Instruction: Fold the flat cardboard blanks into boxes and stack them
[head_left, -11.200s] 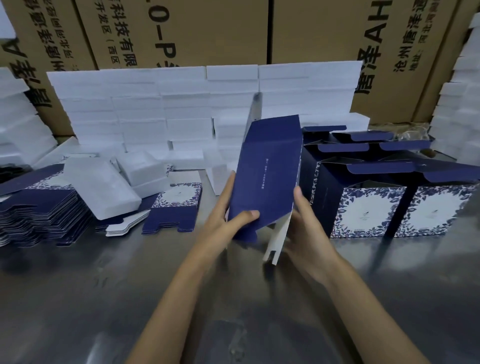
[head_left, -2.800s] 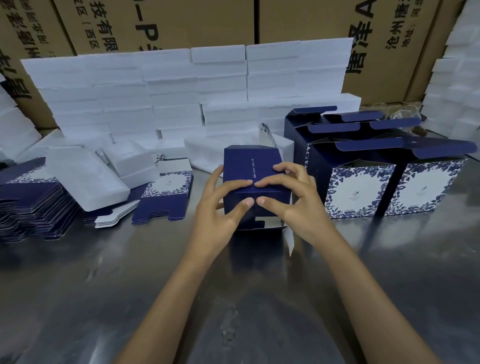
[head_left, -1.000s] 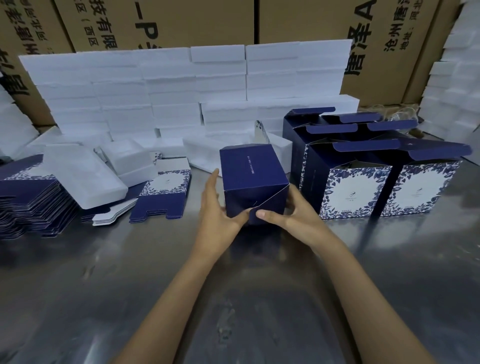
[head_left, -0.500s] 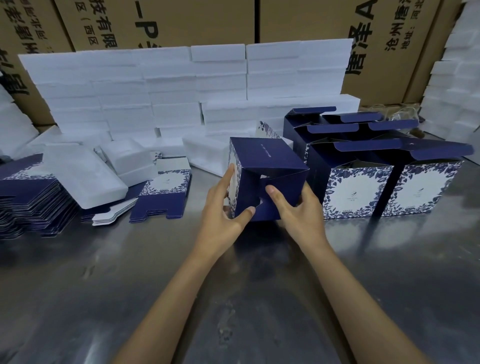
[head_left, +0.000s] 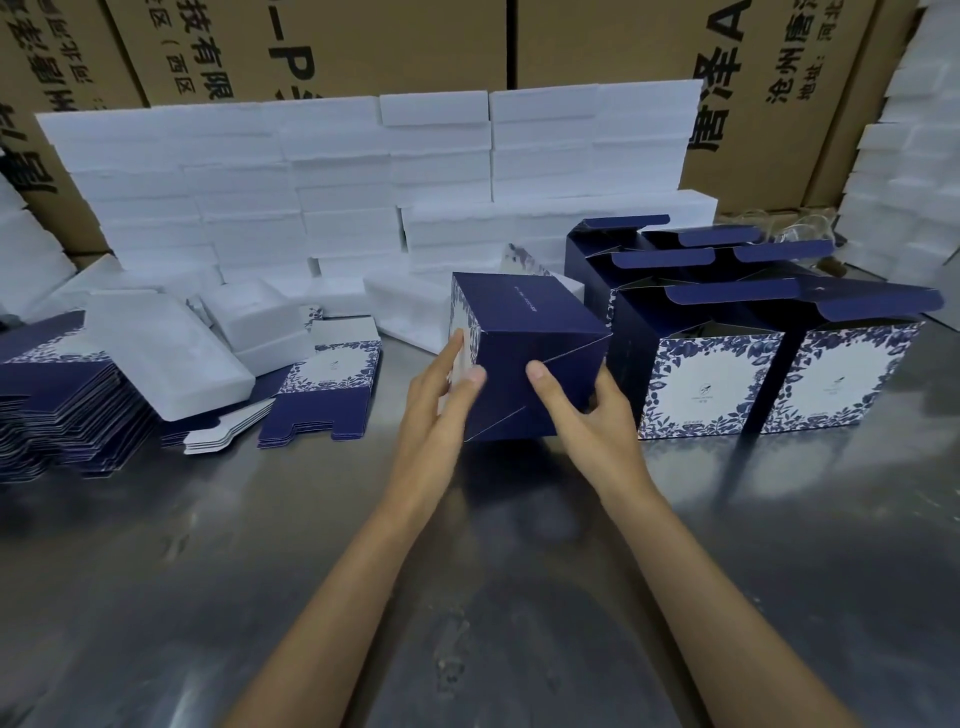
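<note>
The head view is the only one. In the middle, a dark blue cardboard box with a flowered white side (head_left: 524, 358) is tipped over, so its locked bottom flaps face the camera. It is near the steel table (head_left: 208, 571), but I cannot tell if it touches it.

The left hand (head_left: 441, 405) holds the box at its left edge. The thumb presses on the blue bottom face and the fingers lie along the flowered side. The right hand (head_left: 587, 415) holds the right part. Its thumb lies flat on the bottom flaps and the other fingers curl around the right edge. So both hands clamp the box between thumb and fingers.

I judge that this box is almost formed: the bottom looks closed, but its top I cannot see.

Just beside it, on the right, stands a group of finished blue boxes with open top flaps (head_left: 727, 338), in rows, so several are already done. At the left lies a tall pile of flat blue blanks (head_left: 57, 410), and a smaller pile of flat blanks (head_left: 322, 400) is nearer the centre. Much work is therefore left. Behind are white foam blocks (head_left: 363, 182) and brown shipping cartons (head_left: 597, 41).
</note>
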